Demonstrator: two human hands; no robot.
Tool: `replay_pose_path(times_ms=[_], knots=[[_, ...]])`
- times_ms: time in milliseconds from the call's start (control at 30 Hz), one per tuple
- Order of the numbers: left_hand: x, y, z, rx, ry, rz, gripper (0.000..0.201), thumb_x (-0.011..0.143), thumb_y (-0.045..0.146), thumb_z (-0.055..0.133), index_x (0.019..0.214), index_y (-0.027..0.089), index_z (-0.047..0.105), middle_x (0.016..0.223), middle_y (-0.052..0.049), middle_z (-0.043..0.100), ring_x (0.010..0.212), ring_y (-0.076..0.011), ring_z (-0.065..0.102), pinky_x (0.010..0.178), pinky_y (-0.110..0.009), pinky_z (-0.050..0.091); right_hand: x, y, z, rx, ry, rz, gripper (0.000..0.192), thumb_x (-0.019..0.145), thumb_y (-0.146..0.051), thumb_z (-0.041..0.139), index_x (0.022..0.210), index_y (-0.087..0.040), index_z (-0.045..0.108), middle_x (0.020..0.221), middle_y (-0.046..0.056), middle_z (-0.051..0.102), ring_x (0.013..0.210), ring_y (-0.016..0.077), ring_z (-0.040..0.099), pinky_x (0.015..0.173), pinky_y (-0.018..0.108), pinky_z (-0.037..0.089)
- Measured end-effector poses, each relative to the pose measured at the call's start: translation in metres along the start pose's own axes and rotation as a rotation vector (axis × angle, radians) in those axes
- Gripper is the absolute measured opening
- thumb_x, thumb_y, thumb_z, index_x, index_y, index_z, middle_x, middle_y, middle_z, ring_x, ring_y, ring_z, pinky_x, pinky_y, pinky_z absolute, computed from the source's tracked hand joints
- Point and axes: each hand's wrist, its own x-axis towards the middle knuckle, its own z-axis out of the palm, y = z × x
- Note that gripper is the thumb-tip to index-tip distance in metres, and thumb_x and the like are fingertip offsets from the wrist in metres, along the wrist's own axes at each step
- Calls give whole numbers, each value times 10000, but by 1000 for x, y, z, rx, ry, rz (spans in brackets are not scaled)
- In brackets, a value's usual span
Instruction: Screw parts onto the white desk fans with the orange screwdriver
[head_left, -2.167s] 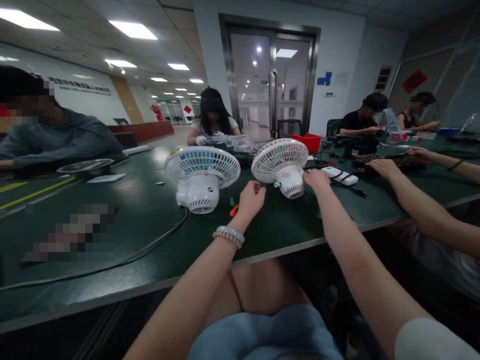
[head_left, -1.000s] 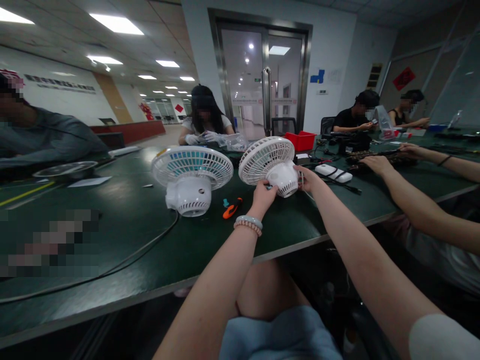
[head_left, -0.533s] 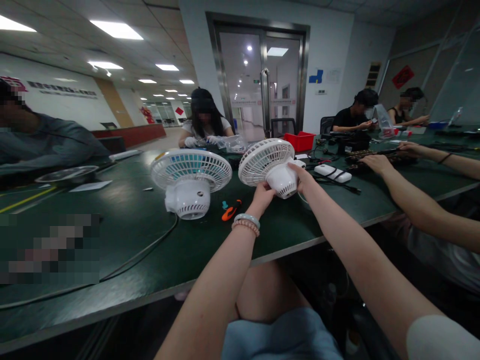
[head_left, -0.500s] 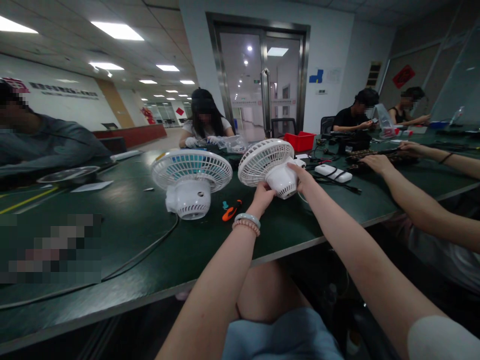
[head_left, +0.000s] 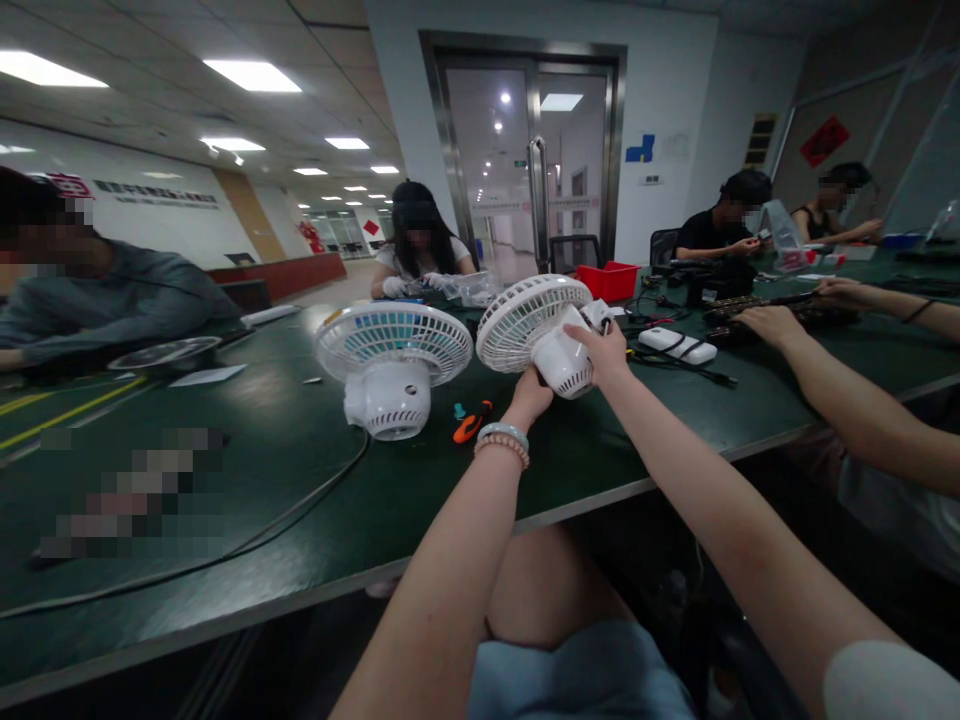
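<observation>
A white fan (head_left: pixel 559 350) with a round slatted grille is tilted between my two hands above the green table. My left hand (head_left: pixel 531 396) is closed at the lower edge of its motor housing, with the fingertips partly hidden behind it. From the right, my right hand (head_left: pixel 606 352) grips the back of the housing, beside a white block-shaped part. To the left stands a second white fan (head_left: pixel 391 395), grille up, with a grey cord trailing from it. An orange-handled tool (head_left: pixel 469 428) and a small teal piece (head_left: pixel 459 410) lie between the fans.
The green table (head_left: pixel 300 520) spans the view. A red bin (head_left: pixel 609 280), a white power strip (head_left: pixel 678 345) and black cables lie beyond and right of my hands. Another person's hands (head_left: pixel 772 325) work at the right; other people sit around the table.
My right hand has shifted on the housing, its fingers now bent over the back. The held fan has turned slightly, showing more of the white block part. The view has swung slightly left.
</observation>
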Motion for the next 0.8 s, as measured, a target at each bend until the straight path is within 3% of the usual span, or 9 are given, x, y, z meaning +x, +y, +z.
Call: replay_pose_path(times_ms=[267,500,700,800], knots=[[0,6,-3,263,-142,48,375,734,199,562,1100,120,595,1154,-150,617,1092,-285,558,889,-355,449,-12,-14,5,-47,20,78,507,542,-184,719,1012,-228,533,872,-30,647,900,152,595,711,244,515],[1,7,-1,427,-174,65,345,797,209,480,1118,136,584,1166,-127,615,1076,-243,571,873,-306,451,-11,-14,4,-17,44,113,545,544,-201,718,1049,-231,515,846,-37,648,879,147,599,687,230,515],[1,10,-1,487,-201,60,329,815,221,448,1084,126,612,1150,-143,619,1072,-252,573,874,-313,449,-13,-15,7,-18,66,51,563,505,-183,739,1026,-236,532,910,-27,642,899,155,597,699,236,509],[0,13,-2,498,-219,63,348,810,264,468,1110,151,604,1151,-133,622,1057,-262,580,866,-326,453,-13,-14,5,-15,48,107,563,505,-177,734,1027,-237,531,955,-23,642,892,154,601,700,241,508]])
